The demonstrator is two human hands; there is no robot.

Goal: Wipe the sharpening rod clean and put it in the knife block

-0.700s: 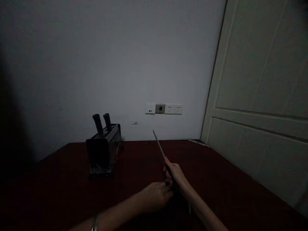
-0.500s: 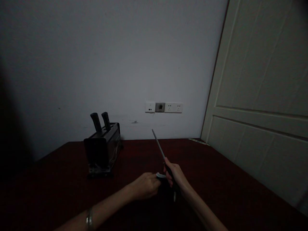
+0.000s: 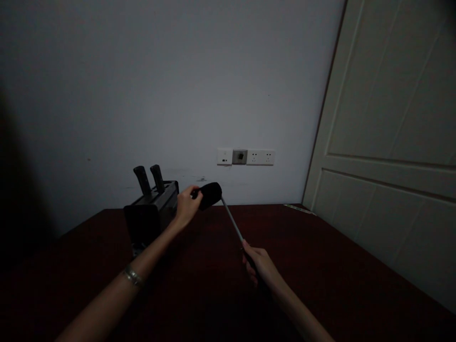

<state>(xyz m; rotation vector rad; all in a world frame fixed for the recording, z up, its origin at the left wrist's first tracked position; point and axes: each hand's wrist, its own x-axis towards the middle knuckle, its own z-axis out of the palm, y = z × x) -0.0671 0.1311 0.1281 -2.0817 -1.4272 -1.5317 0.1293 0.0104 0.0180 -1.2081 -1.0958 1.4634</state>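
Observation:
My right hand (image 3: 260, 266) is closed around the handle of a thin metal sharpening rod (image 3: 231, 219). The rod slants up and to the left over the dark red table (image 3: 331, 270). My left hand (image 3: 185, 206) is raised and closed on a dark knife (image 3: 211, 194). The knife's wide dark end meets the rod's upper tip. A bracelet (image 3: 132, 275) sits on my left wrist. A black knife block (image 3: 149, 216) stands just left of my left hand, with two black handles (image 3: 149, 179) sticking out of its top.
The table meets a pale wall with a row of sockets (image 3: 245, 156). A white panelled door (image 3: 392, 166) runs along the table's right side. The room is dim, and the left edge of the view is in deep shadow.
My left hand has risen from low beside my right hand to the rod's tip, carrying the knife up and to the left. My right hand and the rod have barely moved.

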